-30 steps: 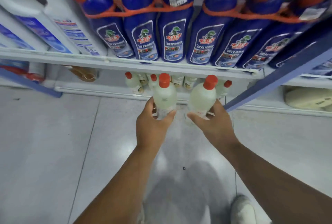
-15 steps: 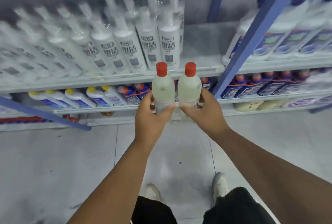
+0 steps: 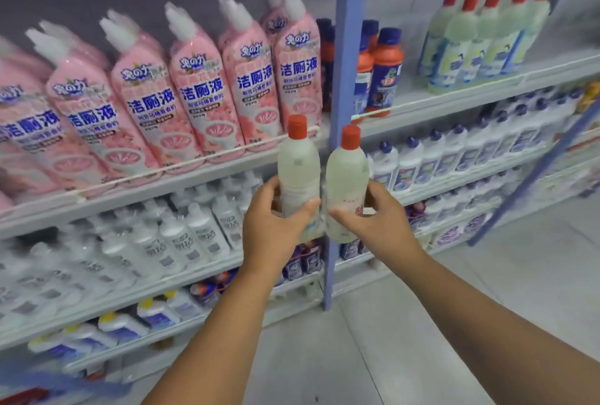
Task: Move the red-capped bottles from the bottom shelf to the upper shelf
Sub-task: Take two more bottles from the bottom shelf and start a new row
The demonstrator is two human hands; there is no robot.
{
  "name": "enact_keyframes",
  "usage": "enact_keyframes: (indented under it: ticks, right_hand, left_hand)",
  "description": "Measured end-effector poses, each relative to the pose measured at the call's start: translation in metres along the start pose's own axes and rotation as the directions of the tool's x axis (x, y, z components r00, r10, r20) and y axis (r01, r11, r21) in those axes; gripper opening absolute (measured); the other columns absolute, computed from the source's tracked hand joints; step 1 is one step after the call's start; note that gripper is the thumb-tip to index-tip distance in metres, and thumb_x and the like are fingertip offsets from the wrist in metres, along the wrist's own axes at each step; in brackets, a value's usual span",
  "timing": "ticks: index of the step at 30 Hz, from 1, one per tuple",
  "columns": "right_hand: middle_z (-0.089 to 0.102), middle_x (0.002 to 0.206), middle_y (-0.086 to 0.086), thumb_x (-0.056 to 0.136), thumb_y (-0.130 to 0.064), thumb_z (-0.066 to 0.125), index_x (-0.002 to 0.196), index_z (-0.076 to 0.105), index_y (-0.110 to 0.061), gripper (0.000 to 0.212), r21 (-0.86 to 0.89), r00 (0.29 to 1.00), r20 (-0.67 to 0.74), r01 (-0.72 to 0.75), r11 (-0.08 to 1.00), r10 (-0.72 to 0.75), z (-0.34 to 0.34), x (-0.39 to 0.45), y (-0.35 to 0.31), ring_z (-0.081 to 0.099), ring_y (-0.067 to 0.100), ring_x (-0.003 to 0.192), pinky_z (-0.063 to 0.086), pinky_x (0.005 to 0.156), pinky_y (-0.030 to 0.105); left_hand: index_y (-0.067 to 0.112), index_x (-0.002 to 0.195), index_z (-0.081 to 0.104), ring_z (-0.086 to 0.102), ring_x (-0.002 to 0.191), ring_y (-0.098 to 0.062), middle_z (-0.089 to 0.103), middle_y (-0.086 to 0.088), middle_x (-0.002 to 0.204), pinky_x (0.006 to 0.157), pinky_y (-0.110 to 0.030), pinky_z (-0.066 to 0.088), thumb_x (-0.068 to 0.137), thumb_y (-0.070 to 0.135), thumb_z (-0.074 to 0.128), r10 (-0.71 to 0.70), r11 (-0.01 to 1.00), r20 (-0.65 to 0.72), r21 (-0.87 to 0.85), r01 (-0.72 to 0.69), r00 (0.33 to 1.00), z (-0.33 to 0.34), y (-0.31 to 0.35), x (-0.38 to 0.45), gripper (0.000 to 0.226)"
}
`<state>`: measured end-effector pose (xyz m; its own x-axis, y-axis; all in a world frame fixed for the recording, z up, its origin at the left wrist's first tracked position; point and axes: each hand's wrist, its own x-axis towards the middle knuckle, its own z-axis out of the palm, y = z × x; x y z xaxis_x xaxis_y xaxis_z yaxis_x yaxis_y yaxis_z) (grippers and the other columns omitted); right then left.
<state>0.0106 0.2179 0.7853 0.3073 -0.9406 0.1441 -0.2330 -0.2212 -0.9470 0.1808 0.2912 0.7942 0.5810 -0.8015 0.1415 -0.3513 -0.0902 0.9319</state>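
I hold two pale translucent bottles with red caps upright, side by side in front of the shelving. My left hand (image 3: 271, 231) grips the left bottle (image 3: 298, 167) around its lower half. My right hand (image 3: 373, 222) grips the right bottle (image 3: 346, 174) the same way. Both bottles hang in the air level with the shelf of pink bottles (image 3: 194, 86), right in front of the blue upright post (image 3: 347, 47). Up on the right, a shelf (image 3: 487, 86) carries a row of similar red-capped bottles (image 3: 487, 37).
White bottles (image 3: 181, 235) fill the shelf below the pink ones. Orange and blue bottles (image 3: 380, 70) stand just right of the post. Lower shelves hold blue-capped and yellow-capped bottles. A second slanted blue post (image 3: 532, 174) stands at right. Grey floor tiles lie below my arms.
Both hands have lifted the two bottles from floor level up past the lower shelves. The view has risen with them, from the bottom shelf to the pink-bottle shelf.
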Motion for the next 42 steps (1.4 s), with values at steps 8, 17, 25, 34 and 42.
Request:
enact_keyframes:
  ticks: [8, 17, 25, 34, 42]
  right_hand:
    - [0.07, 0.101, -0.018, 0.077, -0.037, 0.085, 0.11, 0.063, -0.041, 0.04, -0.021, 0.998, -0.057, 0.04, 0.999, -0.042, -0.118, 0.029, -0.008, 0.064, -0.005, 0.092, 0.05, 0.072, 0.013]
    - [0.069, 0.101, -0.019, 0.076, -0.045, 0.085, 0.114, 0.063, -0.037, 0.044, -0.085, 0.997, -0.019, 0.071, 0.994, -0.073, -0.266, 0.07, 0.006, 0.062, -0.007, 0.092, 0.048, 0.072, 0.016]
    - [0.07, 0.1, -0.019, 0.076, -0.044, 0.086, 0.116, 0.065, -0.036, 0.046, -0.062, 0.992, -0.09, 0.088, 0.994, -0.093, -0.353, 0.146, 0.028, 0.064, -0.005, 0.093, 0.05, 0.073, 0.015]
    - [0.07, 0.091, -0.024, 0.079, -0.033, 0.086, 0.105, 0.063, -0.039, 0.035, -0.121, 0.978, -0.193, 0.055, 0.991, -0.078, -0.439, 0.244, 0.059, 0.063, -0.011, 0.086, 0.047, 0.067, 0.006]
    - [0.072, 0.096, -0.015, 0.079, -0.034, 0.085, 0.108, 0.066, -0.033, 0.035, -0.098, 0.97, -0.217, 0.093, 0.991, -0.113, -0.517, 0.324, 0.096, 0.065, -0.005, 0.087, 0.05, 0.071, 0.009]
  left_hand:
    - [0.051, 0.114, 0.06, 0.066, 0.098, -0.001, 0.068, 0.018, 0.115, 0.085, -0.036, 0.059, 0.071, 0.053, 0.082, 0.035, 0.997, 0.021, -0.07, -0.033, 0.999, 0.089, 0.067, 0.004, 0.048]
    - [0.048, 0.118, 0.063, 0.069, 0.095, -0.01, 0.072, 0.016, 0.105, 0.081, -0.04, 0.059, 0.063, 0.064, 0.075, 0.033, 0.996, -0.035, -0.087, -0.036, 0.999, 0.22, 0.155, -0.002, 0.059]
    - [0.042, 0.116, 0.065, 0.069, 0.086, -0.006, 0.072, 0.017, 0.104, 0.075, -0.04, 0.061, 0.06, 0.066, 0.075, 0.093, 0.994, -0.019, -0.061, -0.094, 0.995, 0.322, 0.207, 0.052, 0.062]
    - [0.049, 0.116, 0.062, 0.068, 0.081, -0.003, 0.071, 0.02, 0.097, 0.071, -0.038, 0.061, 0.068, 0.062, 0.078, 0.139, 0.99, 0.072, -0.044, -0.136, 0.988, 0.443, 0.239, 0.142, 0.052]
    - [0.046, 0.12, 0.063, 0.064, 0.088, 0.004, 0.069, 0.024, 0.103, 0.077, -0.031, 0.057, 0.072, 0.058, 0.078, 0.181, 0.983, 0.088, -0.008, -0.181, 0.98, 0.545, 0.266, 0.178, 0.052]
